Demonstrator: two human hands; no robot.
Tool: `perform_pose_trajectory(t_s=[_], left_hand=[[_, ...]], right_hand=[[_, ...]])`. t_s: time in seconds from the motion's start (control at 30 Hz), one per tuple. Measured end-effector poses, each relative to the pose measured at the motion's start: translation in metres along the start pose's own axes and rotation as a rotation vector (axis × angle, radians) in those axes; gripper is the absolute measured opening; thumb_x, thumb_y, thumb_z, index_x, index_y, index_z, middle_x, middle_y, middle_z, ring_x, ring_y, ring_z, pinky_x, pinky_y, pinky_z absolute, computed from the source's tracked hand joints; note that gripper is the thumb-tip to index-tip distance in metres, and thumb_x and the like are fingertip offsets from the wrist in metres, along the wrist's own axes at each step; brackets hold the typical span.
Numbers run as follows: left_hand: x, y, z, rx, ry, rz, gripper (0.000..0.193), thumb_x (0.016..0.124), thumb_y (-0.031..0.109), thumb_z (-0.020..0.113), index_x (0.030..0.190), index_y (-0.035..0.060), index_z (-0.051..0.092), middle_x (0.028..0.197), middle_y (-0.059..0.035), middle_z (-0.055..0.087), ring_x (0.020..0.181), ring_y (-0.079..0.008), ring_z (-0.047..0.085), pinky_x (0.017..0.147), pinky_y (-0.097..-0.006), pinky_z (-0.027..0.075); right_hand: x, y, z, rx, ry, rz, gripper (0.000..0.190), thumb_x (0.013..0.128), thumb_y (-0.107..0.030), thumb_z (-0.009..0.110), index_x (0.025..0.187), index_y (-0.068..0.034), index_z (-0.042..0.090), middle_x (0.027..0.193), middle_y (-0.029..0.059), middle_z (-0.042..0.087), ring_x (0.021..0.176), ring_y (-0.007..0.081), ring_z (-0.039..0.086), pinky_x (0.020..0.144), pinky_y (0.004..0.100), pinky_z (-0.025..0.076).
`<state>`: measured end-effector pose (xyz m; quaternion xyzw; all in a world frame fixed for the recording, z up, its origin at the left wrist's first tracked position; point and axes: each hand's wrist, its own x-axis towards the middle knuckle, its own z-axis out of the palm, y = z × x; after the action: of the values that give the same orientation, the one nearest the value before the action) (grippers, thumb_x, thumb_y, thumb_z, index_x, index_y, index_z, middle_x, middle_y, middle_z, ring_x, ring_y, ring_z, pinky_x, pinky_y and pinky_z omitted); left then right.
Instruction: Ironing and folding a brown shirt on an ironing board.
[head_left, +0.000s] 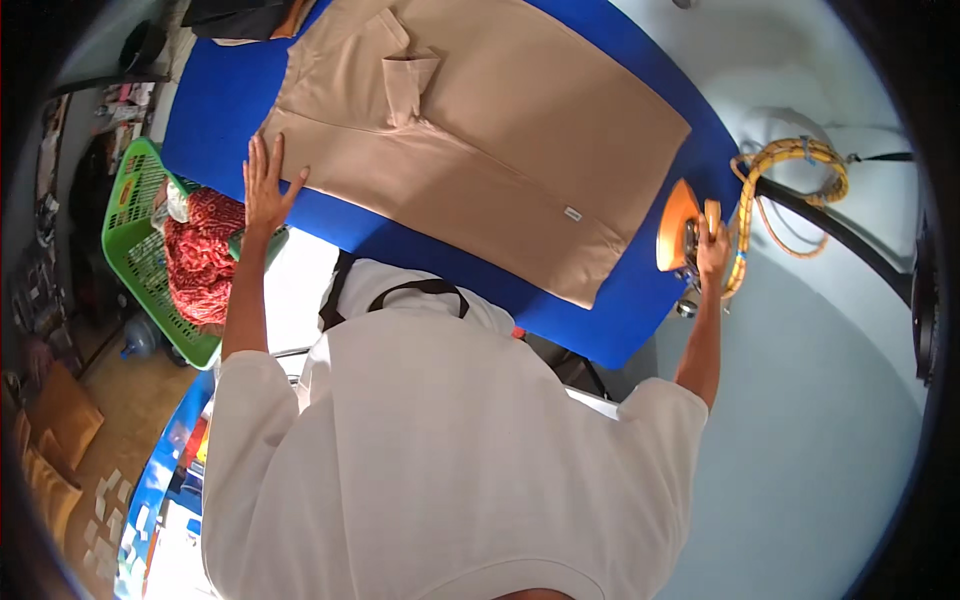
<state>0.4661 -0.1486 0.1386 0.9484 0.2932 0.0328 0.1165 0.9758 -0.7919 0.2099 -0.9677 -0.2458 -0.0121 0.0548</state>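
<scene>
A tan garment (480, 142), probably a shirt, is spread over a blue-covered ironing board (217, 120). A short folded flap of its fabric (409, 82) lies on top, and a small white label (573, 214) shows near its lower right. My left hand (266, 184) rests with fingers apart at the garment's left end, by the board's near edge. At the board's right end my right hand (712, 251) grips the handle of an orange clothes iron (673, 225), to the right of the fabric. I cannot tell whether the iron touches the board.
A green plastic basket (124, 217) holding red patterned cloth (202, 255) stands left of the board. Dark folded clothes (240, 19) lie at its far left. A coiled yellow cord (802, 146) hangs near the pale wall (795, 420) at the right, close to the iron.
</scene>
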Motion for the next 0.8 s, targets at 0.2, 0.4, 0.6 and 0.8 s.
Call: perform_pose_trajectory(t_s=[0.2, 0.4, 0.6, 0.8], left_hand=[[-0.007, -0.006, 0.003, 0.003, 0.047, -0.002, 0.077, 0.095, 0.051, 0.055, 0.157, 0.0184, 0.022, 0.163, -0.0198, 0.009, 0.151, -0.0356, 0.009, 0.118, -0.0549, 0.011], [-0.015, -0.008, 0.001, 0.010, 0.070, -0.001, 0.076, 0.095, 0.051, 0.055, 0.157, 0.0208, 0.022, 0.163, -0.0191, 0.010, 0.151, -0.0352, 0.009, 0.118, -0.0554, 0.013], [-0.008, -0.007, 0.003, -0.002, 0.044, -0.010, 0.075, 0.095, 0.052, 0.053, 0.157, 0.0224, 0.022, 0.163, -0.0191, 0.010, 0.151, -0.0350, 0.010, 0.118, -0.0565, 0.012], [-0.011, -0.015, 0.003, 0.002, 0.064, 0.007, 0.071, 0.097, 0.051, 0.049, 0.157, 0.0227, 0.023, 0.162, -0.0189, 0.012, 0.150, -0.0343, 0.012, 0.118, -0.0556, 0.013]], right_hand=[[-0.035, -0.074, -0.035, 0.309, 0.048, 0.373, 0.039, 0.094, -0.038, 0.065, 0.094, 0.001, 0.063, 0.077, 0.0137, 0.064, 0.063, 0.0264, 0.062, 0.055, 0.0362, 0.049], [-0.099, -0.179, -0.054, 0.281, -0.054, -0.095, 0.037, 0.090, -0.032, 0.069, 0.112, -0.004, 0.061, 0.098, 0.0217, 0.066, 0.082, 0.0432, 0.065, 0.070, 0.0468, 0.053], [-0.152, -0.220, -0.009, 0.169, -0.240, -0.301, 0.032, 0.084, -0.018, 0.072, 0.103, -0.005, 0.050, 0.098, 0.0216, 0.064, 0.083, 0.0443, 0.064, 0.063, 0.0498, 0.054], [-0.133, -0.214, -0.010, 0.139, -0.146, -0.103, 0.027, 0.088, -0.017, 0.069, 0.095, -0.002, 0.049, 0.084, 0.0240, 0.065, 0.074, 0.0453, 0.064, 0.057, 0.0489, 0.052]])
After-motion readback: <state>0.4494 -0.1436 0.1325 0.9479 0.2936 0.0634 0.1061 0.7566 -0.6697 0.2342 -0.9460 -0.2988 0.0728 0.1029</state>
